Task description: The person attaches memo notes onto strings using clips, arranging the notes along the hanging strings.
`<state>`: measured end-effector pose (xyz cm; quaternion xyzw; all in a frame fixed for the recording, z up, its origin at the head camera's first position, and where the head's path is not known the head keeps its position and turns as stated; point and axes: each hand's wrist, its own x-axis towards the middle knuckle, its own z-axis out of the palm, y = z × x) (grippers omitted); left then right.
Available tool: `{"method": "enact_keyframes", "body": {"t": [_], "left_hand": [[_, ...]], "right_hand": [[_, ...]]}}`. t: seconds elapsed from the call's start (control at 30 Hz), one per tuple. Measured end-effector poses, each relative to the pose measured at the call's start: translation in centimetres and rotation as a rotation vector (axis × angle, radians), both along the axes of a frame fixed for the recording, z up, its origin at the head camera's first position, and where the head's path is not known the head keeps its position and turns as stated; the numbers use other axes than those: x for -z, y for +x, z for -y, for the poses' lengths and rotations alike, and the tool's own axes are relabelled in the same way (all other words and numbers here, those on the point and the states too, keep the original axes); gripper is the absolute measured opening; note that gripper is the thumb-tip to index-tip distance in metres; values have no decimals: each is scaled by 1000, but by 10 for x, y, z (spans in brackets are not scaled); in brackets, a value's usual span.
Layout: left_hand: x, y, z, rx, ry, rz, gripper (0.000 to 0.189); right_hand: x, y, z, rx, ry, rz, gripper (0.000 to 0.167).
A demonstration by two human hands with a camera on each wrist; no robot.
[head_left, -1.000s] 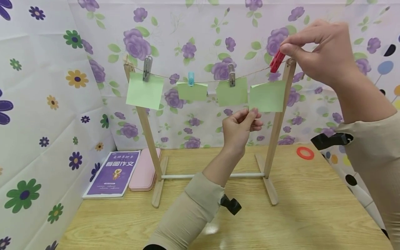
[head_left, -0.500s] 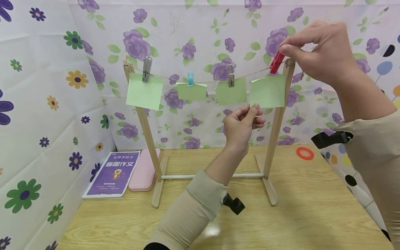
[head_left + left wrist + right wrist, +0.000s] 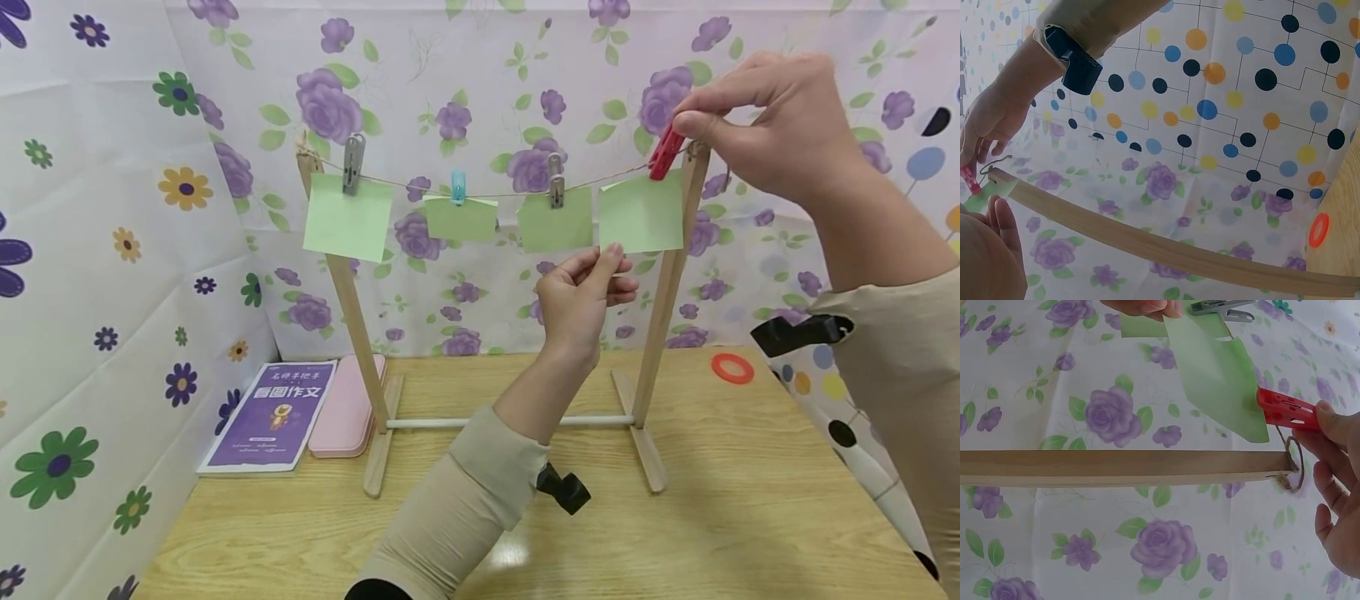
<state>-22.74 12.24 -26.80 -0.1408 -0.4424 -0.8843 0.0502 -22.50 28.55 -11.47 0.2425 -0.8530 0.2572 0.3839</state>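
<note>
My right hand (image 3: 783, 129) pinches the handle end of a red clothespin (image 3: 666, 152) on the twine (image 3: 611, 176), close to the top of the right wooden post (image 3: 662, 333). Between finger and thumb, my left hand (image 3: 576, 304) holds the lower left corner of a green paper sheet (image 3: 641, 212). In the right wrist view the tip of the red clothespin (image 3: 1288, 411) meets the edge of the green sheet (image 3: 1216, 381). Three more green papers hang along the twine to the left, under a grey clothespin (image 3: 354, 165), a blue clip (image 3: 458, 188) and another grey clothespin (image 3: 556, 181).
The wooden frame stands on the table (image 3: 712, 533), its feet joined by a white rod (image 3: 592, 421). At left lie a purple book (image 3: 270, 417) and a pink case (image 3: 347, 408). An orange-red ring (image 3: 732, 367) lies at right. Floral cloth hangs behind.
My left hand has risen slightly, carrying the green sheet upward so its top edge now reaches the red clothespin's tip. My right hand has stayed almost in place.
</note>
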Motion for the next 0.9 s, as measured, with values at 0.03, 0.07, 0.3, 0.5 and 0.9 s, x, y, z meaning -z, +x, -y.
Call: {"method": "enact_keyframes", "body": {"t": [0.03,0.07,0.3,0.5,0.9], "left_hand": [[0,0,0,-1,0,-1,13],[0,0,0,-1,-3,0,14],[1,-2,0,1,-25,-10,14],[1,-4,-1,18,-31,-18,13],[2,-5,-1,29,-12,-24,13]], "right_hand": [[0,0,0,-2,9,1,14],[0,-1,0,-3,18,2,13],[2,0,0,-5,84,28,16],[2,0,-3,-15,112,51,20],[2,-1,-2,-24,135,14,17]]}}
